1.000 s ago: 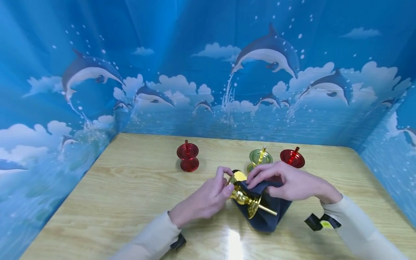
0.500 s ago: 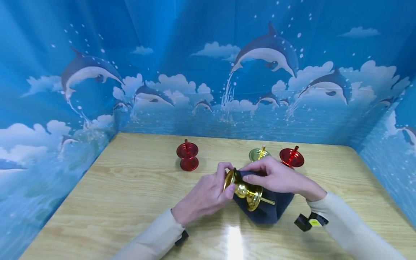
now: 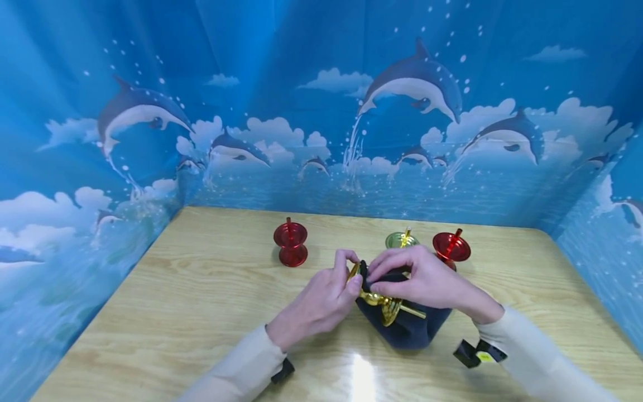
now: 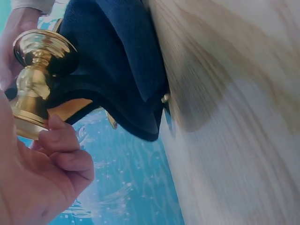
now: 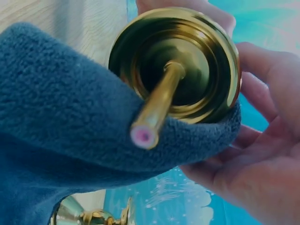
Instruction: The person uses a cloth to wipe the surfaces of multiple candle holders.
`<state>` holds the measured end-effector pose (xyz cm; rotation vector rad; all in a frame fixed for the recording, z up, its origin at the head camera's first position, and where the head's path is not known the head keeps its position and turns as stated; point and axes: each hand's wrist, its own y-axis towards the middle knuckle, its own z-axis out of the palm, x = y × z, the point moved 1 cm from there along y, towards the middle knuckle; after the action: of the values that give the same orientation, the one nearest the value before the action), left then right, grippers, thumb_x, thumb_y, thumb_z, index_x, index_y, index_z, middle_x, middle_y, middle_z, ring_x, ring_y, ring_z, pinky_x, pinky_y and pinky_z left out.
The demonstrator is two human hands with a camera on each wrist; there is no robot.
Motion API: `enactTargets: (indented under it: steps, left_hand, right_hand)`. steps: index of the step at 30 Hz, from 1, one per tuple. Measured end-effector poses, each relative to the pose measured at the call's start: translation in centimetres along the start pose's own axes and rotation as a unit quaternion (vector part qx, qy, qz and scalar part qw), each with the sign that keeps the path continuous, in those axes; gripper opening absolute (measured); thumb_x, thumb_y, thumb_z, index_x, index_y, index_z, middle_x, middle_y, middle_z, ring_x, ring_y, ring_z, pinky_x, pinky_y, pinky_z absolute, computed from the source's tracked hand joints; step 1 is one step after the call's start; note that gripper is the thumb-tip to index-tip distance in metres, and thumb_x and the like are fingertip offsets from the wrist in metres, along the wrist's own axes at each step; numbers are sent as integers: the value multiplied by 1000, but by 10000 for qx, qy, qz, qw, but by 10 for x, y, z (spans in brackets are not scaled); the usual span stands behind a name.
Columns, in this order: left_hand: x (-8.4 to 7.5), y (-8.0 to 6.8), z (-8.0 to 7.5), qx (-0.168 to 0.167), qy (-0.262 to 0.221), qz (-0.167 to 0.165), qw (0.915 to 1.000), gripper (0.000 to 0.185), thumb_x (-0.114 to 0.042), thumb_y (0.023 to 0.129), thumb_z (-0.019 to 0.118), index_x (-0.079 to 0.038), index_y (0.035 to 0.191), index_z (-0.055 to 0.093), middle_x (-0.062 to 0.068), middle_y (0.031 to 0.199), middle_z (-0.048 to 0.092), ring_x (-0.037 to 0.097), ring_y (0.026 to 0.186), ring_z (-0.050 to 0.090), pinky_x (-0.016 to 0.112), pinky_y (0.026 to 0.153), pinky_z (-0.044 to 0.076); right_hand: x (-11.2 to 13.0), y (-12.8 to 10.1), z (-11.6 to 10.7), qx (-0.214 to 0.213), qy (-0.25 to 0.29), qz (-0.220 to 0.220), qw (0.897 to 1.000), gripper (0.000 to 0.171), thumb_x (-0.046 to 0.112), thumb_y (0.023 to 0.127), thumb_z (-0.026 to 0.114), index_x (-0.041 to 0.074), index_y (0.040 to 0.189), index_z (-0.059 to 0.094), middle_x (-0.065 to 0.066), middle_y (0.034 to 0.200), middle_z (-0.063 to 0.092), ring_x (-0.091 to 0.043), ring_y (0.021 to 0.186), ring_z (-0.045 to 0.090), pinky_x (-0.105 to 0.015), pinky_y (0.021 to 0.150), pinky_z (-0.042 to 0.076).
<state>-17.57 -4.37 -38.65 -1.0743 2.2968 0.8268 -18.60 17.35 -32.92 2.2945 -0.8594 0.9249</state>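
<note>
Gold candlestick (image 3: 383,304) gripped by left hand (image 3: 321,301), pink-tipped stem in right-wrist view only

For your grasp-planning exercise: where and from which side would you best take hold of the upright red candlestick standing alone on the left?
Probably the narrow waist of the red candlestick, coming in level from the near side. The wide top dish and base would stop a grip slipping, and it stands upright, apart from the left hand and right hand.
</note>
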Motion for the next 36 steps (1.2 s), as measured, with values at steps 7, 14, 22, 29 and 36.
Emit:
enactTargets:
  steps: [7, 14, 22, 29, 36]
  left_hand:
    - [-1, 0, 2, -100, 148, -93, 9998, 39, -41, 108, 29, -13, 133, 38, -7, 64, 41, 3, 52, 34, 22, 48, 32]
    - [-1, 1, 2, -412, 656, 332, 9964, 40, -38, 103, 34, -9, 130, 40, -8, 64, 42, 2, 52, 36, 19, 45, 31]
    - [-3, 3, 4, -245, 197, -331, 9990, 37, -42, 109, 28, -14, 130, 40, -8, 60, 40, 5, 48, 34, 23, 46, 30]
    - [-9, 4, 5, 256, -449, -1494, 9874, 35, -45, 111, 21, -19, 123, 40, -2, 69, 50, 12, 56, 47, 29, 52, 41]
    - [-11, 7, 6, 749, -404, -1923, 9776, 39, -39, 111, 14, -18, 127, 43, 3, 94, 56, 14, 68, 56, 30, 61, 46]
  right_hand:
    - [1, 7, 0, -92, -229, 788, 9966, 10, 23, 90, 79, 23, 99, 77, 7, 99, 76, -10, 89, 69, -25, 75, 56]
    - [-8, 14, -6, 325, 748, 1486, 9855, 19, 22, 96, 72, 11, 112, 71, -6, 106, 75, -23, 99, 71, -28, 84, 57]
    - [0, 10, 0, -34, -153, 900, 9958, 10, 24, 90, 80, 22, 99, 76, 6, 98, 75, -12, 91, 68, -27, 74, 56]
    - [7, 8, 9, -400, -1040, 581, 9921, 11, 22, 87, 81, 30, 92, 77, 17, 94, 75, -3, 90, 67, -25, 76, 54]
    - [8, 4, 19, -522, -1347, 145, 9894, 13, 15, 86, 81, 24, 94, 77, 13, 94, 74, -4, 88, 68, -26, 75, 57]
